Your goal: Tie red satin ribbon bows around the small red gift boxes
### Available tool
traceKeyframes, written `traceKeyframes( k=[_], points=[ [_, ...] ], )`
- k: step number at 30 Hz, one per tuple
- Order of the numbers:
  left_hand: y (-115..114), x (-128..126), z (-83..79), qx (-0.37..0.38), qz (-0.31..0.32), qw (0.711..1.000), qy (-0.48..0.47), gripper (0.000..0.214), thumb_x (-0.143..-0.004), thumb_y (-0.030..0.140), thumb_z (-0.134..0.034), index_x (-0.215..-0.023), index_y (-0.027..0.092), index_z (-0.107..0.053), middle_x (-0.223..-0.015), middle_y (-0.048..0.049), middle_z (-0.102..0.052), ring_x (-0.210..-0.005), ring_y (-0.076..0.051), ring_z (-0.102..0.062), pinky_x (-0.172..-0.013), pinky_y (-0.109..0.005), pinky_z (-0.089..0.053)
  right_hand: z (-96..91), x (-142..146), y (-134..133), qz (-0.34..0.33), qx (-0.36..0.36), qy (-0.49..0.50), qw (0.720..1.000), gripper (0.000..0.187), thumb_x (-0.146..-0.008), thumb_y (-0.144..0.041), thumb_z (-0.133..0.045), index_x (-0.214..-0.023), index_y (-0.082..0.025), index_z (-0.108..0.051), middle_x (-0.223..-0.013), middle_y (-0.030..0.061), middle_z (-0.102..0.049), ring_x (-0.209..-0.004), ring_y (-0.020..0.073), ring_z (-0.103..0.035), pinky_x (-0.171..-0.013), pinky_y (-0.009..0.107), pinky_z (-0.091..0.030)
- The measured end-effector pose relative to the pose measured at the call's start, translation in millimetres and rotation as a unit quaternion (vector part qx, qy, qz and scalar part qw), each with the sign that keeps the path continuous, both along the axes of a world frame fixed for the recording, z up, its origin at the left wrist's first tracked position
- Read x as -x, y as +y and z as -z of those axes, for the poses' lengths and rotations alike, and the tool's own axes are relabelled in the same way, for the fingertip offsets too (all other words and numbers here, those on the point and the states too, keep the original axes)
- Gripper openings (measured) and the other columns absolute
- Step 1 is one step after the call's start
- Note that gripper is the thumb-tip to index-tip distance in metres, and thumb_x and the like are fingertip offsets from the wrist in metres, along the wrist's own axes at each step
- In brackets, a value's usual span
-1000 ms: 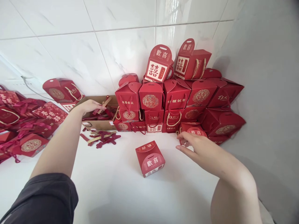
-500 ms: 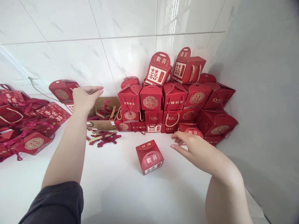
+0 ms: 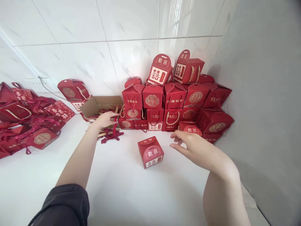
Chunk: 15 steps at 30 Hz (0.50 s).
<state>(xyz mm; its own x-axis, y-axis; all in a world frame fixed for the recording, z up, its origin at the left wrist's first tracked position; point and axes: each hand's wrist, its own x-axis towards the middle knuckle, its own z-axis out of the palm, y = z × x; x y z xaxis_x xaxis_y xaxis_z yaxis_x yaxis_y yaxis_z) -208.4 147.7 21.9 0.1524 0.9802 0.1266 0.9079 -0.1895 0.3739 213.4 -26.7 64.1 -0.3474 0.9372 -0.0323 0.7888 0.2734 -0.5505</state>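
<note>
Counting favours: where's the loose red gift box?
In the head view, the red gift box sits on the white surface, left of the right hand, in front of the stacked boxes.

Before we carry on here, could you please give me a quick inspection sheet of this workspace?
Surface: white tabletop.
Job's things: red ribbon, cardboard box, small red gift box, loose red gift box.
Hands: left hand appears to pinch the ribbon above the cardboard box; right hand open, nearest the small box.
Clutter: stacked red gift boxes; ribboned red boxes at left.
Cables: thin grey cable by the wall.
Surroundings: white marble-look tiles; grey wall.
</note>
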Motion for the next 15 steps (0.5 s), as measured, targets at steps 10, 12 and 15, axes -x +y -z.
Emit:
traceKeyframes(
  k=[10, 12, 15],
  points=[
    [-9.9, -12.7, 18.1, -0.189, -0.120, 0.956, -0.189, 0.037, -0.075, 0.042, -0.066, -0.095, 0.011, -0.073, -0.091, -0.0092, -0.076, -0.087, -0.020, -0.069, -0.082, -0.030, -0.055, -2.2, 2.0, -12.2, -0.025, -0.039, 0.013, 0.999, 0.026, -0.093, -0.038, -0.048, -0.111, -0.023, -0.060, -0.104, 0.0074, -0.069, -0.094, 0.0235, -0.066, -0.078, 0.035, -0.051],
    [-13.4, -20.3, -1.1, -0.234, -0.146, 0.932, -0.235, 0.044, -0.084, 0.044, -0.055, -0.106, 0.008, -0.068, -0.098, -0.0113, -0.074, -0.087, -0.017, -0.070, -0.077, -0.027, -0.056, -3.1, 1.1, -14.7, -0.026, -0.052, 0.027, 0.998, 0.024, -0.093, -0.037, -0.048, -0.109, -0.023, -0.061, -0.105, 0.0067, -0.069, -0.094, 0.0226, -0.066, -0.078, 0.034, -0.052],
    [-39.0, -48.4, -44.0, -0.336, -0.126, 0.868, -0.343, 0.037, -0.088, 0.042, -0.054, -0.107, 0.012, -0.066, -0.102, -0.0077, -0.072, -0.092, -0.013, -0.069, -0.080, -0.023, -0.056, -7.1, 4.3, -18.3, -0.038, -0.079, 0.068, 0.994, 0.021, -0.094, -0.037, -0.048, -0.105, -0.024, -0.062, -0.104, 0.0048, -0.069, -0.093, 0.0207, -0.066, -0.077, 0.033, -0.052]
  ],
)
